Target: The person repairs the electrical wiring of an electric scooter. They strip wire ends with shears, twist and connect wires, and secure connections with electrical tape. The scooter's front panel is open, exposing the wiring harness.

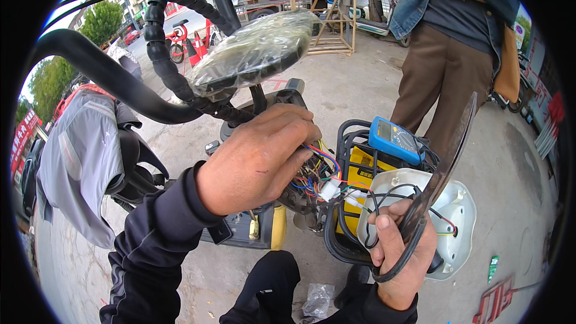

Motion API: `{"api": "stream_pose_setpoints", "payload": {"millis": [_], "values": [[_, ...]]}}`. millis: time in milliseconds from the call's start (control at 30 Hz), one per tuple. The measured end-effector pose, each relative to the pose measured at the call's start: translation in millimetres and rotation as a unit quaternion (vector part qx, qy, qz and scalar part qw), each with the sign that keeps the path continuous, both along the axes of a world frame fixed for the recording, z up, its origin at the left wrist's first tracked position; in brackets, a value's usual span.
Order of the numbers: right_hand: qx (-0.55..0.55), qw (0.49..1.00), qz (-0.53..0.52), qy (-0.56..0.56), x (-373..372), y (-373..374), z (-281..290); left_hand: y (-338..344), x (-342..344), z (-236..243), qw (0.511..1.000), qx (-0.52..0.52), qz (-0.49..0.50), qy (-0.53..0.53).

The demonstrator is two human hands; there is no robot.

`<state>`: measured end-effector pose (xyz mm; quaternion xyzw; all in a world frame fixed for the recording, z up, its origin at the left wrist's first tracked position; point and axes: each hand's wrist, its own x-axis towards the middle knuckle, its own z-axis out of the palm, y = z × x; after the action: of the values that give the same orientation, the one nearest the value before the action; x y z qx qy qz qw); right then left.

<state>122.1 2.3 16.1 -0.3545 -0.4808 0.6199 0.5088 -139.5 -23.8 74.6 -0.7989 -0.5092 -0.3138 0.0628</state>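
My left hand (255, 159) is closed at the steering column of a scooter, fingertips among a bundle of coloured wires (318, 165); exactly what it grips is partly hidden. My right hand (402, 255) holds large dark metal scissors (447, 156), long blades pointing up, with thin black cable also by its fingers. White connectors (330, 189) hang between my hands. Behind my right hand lies a white plastic cover (456, 228) with wires through it. A blue multimeter (393, 138) rests on a black rack (333, 243) around a yellow box (354, 159).
Black handlebar (111, 78) and plastic-wrapped display (252, 51) rise ahead. A grey jacket (78, 168) hangs at left. A phone (219, 233) lies on the footboard (240, 237). Another person (444, 72) stands at right. A wooden frame (327, 30) and red cones (199, 45) stand behind.
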Motion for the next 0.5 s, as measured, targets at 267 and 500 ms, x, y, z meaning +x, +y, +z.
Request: {"api": "stream_pose_setpoints", "payload": {"millis": [267, 500], "values": [[-0.002, 1.0, 0.004, 0.005, 2.7, -0.9, 0.9, 0.6, -6.0, 4.7, 0.999, -0.016, -0.03, 0.016], [-0.011, 1.0, -0.006, 0.004, 5.0, -1.9, 1.3, -4.4, -9.2, 9.6, 0.998, -0.043, -0.045, -0.005]]}}
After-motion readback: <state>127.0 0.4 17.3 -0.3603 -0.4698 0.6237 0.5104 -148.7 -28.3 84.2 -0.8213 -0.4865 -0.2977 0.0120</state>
